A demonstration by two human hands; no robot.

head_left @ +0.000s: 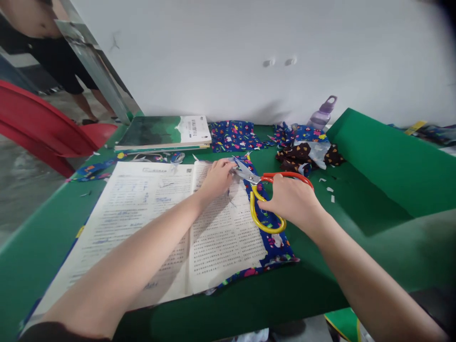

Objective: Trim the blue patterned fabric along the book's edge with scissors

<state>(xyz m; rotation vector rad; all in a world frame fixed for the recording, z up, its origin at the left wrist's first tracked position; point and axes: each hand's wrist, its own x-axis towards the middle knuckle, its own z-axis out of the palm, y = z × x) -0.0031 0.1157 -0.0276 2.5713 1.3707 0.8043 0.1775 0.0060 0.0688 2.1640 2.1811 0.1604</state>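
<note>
My right hand (290, 199) is shut on scissors (261, 190) with one red and one yellow handle loop. Their blades point left, toward my left hand. My left hand (217, 178) presses on the far right corner of an open printed book (160, 223), its fingers bent at the edge by the blade tips; whether it pinches anything I cannot make out. Under the book lies blue patterned fabric (274, 242), showing along the book's right and near edges. The blades sit over this fabric at the book's top corner.
A closed green-and-white book (164, 133) lies at the back. Blue fabric scraps (231, 135) and dark patterned scraps (306, 154) lie near a purple bottle (322, 114). A green board (388, 161) slopes up at right. A red chair (42, 128) and another person's legs are at left.
</note>
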